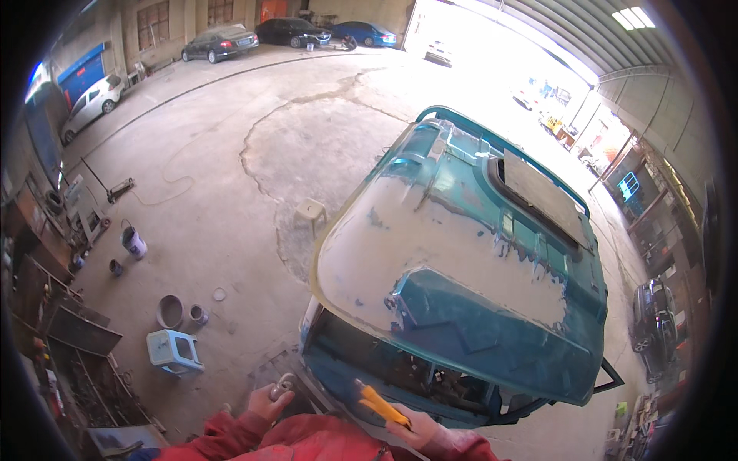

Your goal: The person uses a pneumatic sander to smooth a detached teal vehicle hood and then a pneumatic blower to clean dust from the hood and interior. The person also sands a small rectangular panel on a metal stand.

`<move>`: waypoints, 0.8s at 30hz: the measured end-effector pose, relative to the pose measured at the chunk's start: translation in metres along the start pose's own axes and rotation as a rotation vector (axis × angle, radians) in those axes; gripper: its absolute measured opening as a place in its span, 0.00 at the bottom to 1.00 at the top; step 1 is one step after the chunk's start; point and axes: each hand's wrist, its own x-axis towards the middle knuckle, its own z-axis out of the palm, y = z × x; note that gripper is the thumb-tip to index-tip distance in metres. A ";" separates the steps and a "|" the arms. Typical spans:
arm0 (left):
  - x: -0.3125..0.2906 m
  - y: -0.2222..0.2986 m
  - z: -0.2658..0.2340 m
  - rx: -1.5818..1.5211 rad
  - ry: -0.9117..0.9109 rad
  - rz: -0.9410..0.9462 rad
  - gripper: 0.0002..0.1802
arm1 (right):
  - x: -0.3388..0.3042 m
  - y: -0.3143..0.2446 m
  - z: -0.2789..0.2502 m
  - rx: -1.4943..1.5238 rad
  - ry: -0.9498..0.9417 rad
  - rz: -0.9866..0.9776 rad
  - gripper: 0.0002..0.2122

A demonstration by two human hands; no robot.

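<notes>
Low in the picture, my left hand [267, 402] is closed on a small rounded grey object [284, 384]; its exact kind is unclear. To its right, my right hand [416, 429] grips a slim yellow-handled tool [382, 405] whose darker tip points up and left. Both hands are in front of a green vehicle cab [469, 307]. Beige filler [400, 238] covers much of its roof, with ragged edges and patches of green showing through. Neither hand touches the roof. Under its near edge, a dark window opening [430, 384] shows part of the interior.
Left of the cab, a pale blue stool [173, 350] stands near a bucket [170, 312] and a small can [198, 313]. A beige stool [310, 213] is beside the cab. Scrap panels [77, 330] line the left edge. Parked cars [223, 44] stand far back.
</notes>
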 end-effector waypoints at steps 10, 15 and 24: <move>0.022 -0.001 0.008 0.059 -0.022 0.249 0.21 | 0.140 -0.038 0.036 0.096 -0.191 0.149 0.17; 0.048 -0.017 -0.028 0.006 0.008 0.087 0.17 | 0.231 -0.058 0.068 0.259 -0.342 0.386 0.15; 0.089 -0.041 -0.098 -0.137 0.168 -0.070 0.18 | 0.401 -0.001 0.146 0.354 -0.163 0.933 0.08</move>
